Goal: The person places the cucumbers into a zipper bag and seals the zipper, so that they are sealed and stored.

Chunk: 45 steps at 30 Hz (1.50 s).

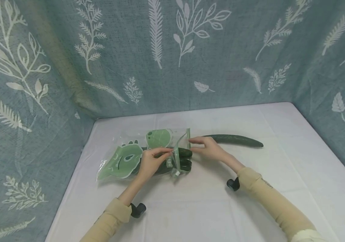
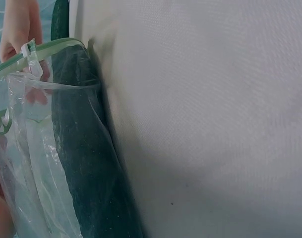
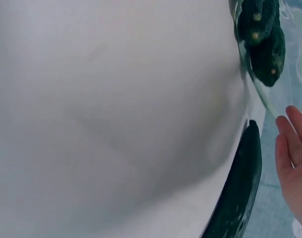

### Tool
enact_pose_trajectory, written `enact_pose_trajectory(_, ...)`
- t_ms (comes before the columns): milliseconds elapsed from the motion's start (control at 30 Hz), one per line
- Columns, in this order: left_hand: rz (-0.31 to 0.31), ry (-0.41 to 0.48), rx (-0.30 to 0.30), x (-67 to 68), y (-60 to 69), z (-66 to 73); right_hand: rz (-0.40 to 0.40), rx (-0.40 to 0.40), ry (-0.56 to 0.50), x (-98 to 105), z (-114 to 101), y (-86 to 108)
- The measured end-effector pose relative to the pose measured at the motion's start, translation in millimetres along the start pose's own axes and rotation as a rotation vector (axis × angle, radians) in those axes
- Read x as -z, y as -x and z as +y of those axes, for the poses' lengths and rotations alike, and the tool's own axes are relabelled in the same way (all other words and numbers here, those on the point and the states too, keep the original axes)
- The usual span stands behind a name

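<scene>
A clear zip bag with green cartoon prints lies on the table, its mouth facing right and gaping. Cucumbers are inside, with two ends poking out at the opening; their tips show in the right wrist view. My left hand pinches the bag's near upper edge close to the mouth. Beside the far edge of the mouth is my right hand, fingers extended and fingertips touching the green strip. Another cucumber, long and slightly curved, lies just beyond the right hand.
A white cloth covers the table. Blue-grey curtains with white leaf prints hang behind and at both sides. The bag's white zip slider sits at the near end of the mouth.
</scene>
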State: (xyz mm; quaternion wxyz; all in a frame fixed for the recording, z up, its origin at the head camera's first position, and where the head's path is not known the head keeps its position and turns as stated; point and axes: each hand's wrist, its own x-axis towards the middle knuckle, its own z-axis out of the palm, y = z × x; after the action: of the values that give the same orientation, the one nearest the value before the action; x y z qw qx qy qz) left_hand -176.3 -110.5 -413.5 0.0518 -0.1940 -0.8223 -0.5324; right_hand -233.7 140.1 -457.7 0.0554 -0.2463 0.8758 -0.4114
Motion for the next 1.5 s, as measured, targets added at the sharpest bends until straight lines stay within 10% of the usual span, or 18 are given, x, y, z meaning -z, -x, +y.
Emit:
enact_pose_trajectory(467, 0.004, 0.009, -0.006, 0.6, 1.3, 0.1, 0.091, -0.003, 0.057, 30, 20, 17.0)
enact_pose_trajectory(800, 0.03, 0.025, -0.03, -6.2, -3.4, -38.0, 0.108, -0.089, 0.088, 54, 32, 28.6)
enact_pose_trajectory(1500, 0.038, 0.024, -0.054, -8.4, -1.4, -39.3, 0.156, -0.145, 0.144, 99, 66, 59.9)
